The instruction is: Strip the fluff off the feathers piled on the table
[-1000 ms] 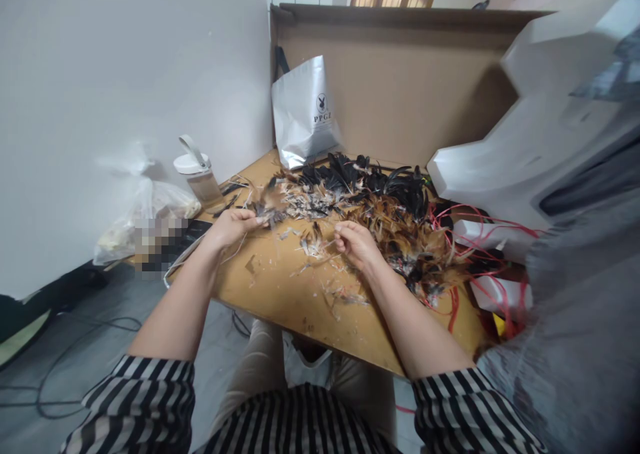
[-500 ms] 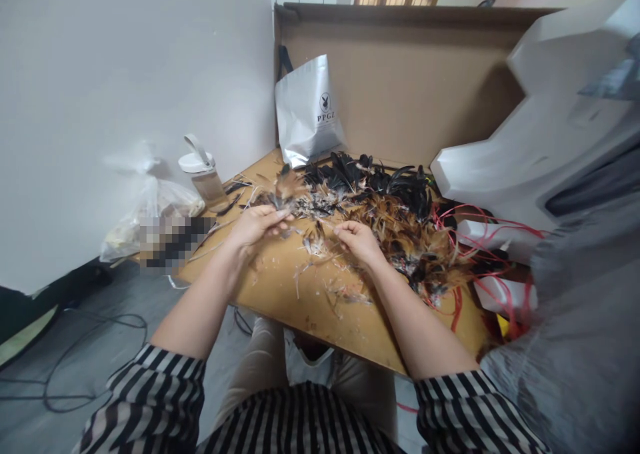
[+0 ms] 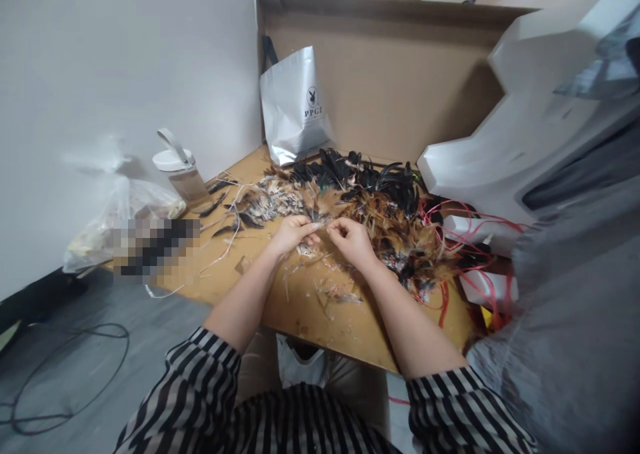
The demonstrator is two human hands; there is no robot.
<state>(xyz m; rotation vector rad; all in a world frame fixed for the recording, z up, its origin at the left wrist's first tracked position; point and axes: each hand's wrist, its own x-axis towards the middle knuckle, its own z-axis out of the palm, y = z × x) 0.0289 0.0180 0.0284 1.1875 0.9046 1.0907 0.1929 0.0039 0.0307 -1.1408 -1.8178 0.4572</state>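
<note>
My left hand (image 3: 296, 234) pinches the base of a small bunch of brown feathers (image 3: 320, 201), which fans out beyond the fingertips. Almost touching it, my right hand (image 3: 351, 242) has thumb and forefinger closed by the bunch's base; a thin pale strand seems to be in that pinch, too fine to make out. Brown feathers (image 3: 390, 221) lie heaped just past my right hand, with black feathers (image 3: 350, 171) behind them. To the left is a pile of speckled grey feathers (image 3: 270, 201). Feather scraps (image 3: 340, 291) litter the wooden table (image 3: 300, 314) below my hands.
A silver bag (image 3: 295, 107) stands against the cardboard panel (image 3: 400, 87). At the left are a lidded bottle (image 3: 183, 177) and a clear plastic bag (image 3: 130, 207). Red cords (image 3: 493, 294) tangle around white boxes at the right, beside a large white panel (image 3: 500, 147).
My left hand has moved right with the brown feathers, bringing them to my right hand. The hands were well apart before. The view has shifted slightly.
</note>
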